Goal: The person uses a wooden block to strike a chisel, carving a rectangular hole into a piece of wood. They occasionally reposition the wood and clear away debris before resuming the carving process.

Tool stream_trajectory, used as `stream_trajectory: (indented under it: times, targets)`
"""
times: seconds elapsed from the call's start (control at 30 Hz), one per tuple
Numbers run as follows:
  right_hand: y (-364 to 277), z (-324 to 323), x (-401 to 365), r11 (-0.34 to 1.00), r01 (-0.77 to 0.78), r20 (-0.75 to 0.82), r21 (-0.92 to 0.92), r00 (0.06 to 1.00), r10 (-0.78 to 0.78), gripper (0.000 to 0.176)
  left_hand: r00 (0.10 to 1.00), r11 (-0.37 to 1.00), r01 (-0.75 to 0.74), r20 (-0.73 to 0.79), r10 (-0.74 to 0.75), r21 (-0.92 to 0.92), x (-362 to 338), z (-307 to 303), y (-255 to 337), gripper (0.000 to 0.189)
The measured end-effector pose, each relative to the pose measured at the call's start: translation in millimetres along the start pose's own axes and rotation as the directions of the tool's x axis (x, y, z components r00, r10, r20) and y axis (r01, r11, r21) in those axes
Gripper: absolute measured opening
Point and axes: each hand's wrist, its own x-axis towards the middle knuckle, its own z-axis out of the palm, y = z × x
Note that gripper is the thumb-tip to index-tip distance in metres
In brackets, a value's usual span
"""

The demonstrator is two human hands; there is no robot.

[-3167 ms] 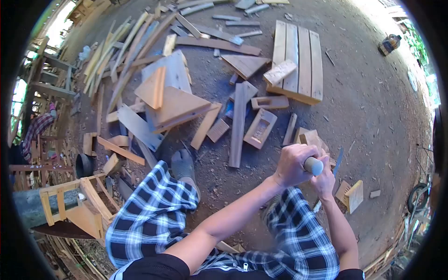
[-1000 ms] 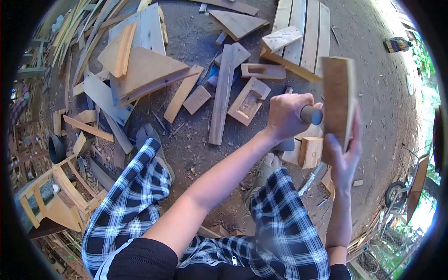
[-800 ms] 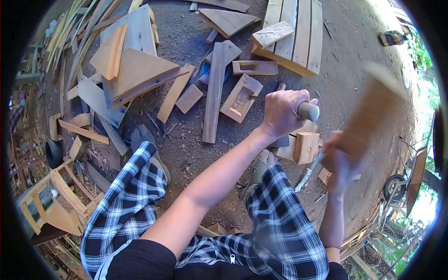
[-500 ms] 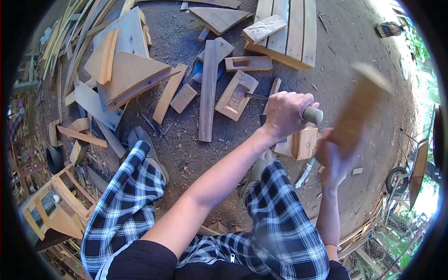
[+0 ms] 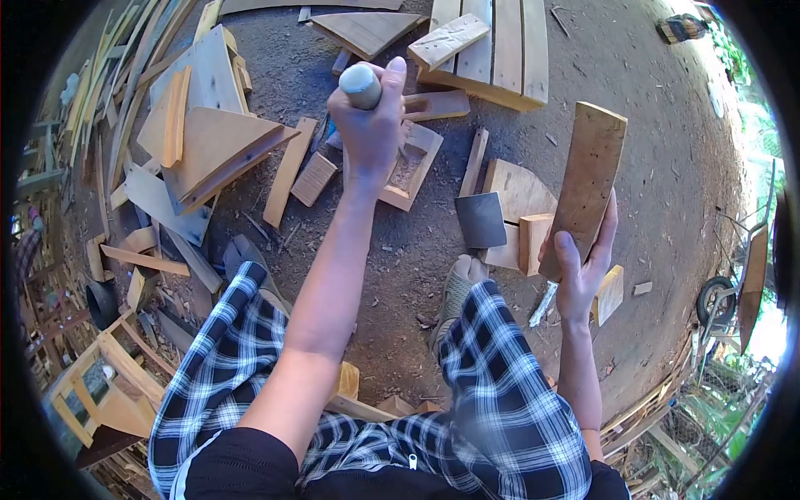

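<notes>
My left hand (image 5: pixel 367 129) is wrapped around the handle of a chisel (image 5: pixel 360 85), whose pale rounded end faces up at me. Its blade is mostly hidden behind the hand, over a wooden block (image 5: pixel 427 171) with a rectangular recess holding chips. In my right hand (image 5: pixel 583 271) is a flat, thick piece of wood (image 5: pixel 590 171), raised upright with the thumb across its lower end. Below that piece lie a squared wood block (image 5: pixel 534 243) and a dark metal blade (image 5: pixel 481 220).
Stacked boards (image 5: pixel 221 154) lie on the dirt at the left. A slatted wooden piece (image 5: pixel 507 62) is at the top, and a second slotted block (image 5: pixel 437 104) sits just below it. A small wooden frame (image 5: pixel 104 379) stands lower left; a wheel (image 5: pixel 715 300) is at far right.
My left hand has moved left and up with the chisel, whose handle now points toward me. The wood in my right hand, blurred before, has come left and stands more upright.
</notes>
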Motion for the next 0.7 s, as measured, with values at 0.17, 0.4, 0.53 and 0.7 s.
stream_trajectory:
  times: [0.17,0.4,0.53,0.7]
  targets:
    - [7,2,3,0.991,0.113,-0.013,-0.069,0.993,-0.114,0.081,0.986,0.987,-0.152,0.073,0.148,0.044,-12,7,5,0.025]
    - [-6,13,4,0.998,-0.002,0.005,0.056,1.000,0.002,0.086,0.925,0.931,-0.317,0.277,0.260,0.183,-37,31,0,0.028]
    - [-7,12,4,1.000,-0.007,0.022,0.025,1.000,0.007,0.086,0.918,0.928,-0.336,0.276,0.285,0.159,-47,40,-8,0.028]
    - [-17,6,13,0.997,0.026,-0.030,0.070,0.999,-0.024,0.086,0.836,0.855,-0.463,0.434,0.335,0.234,-66,51,-10,0.027]
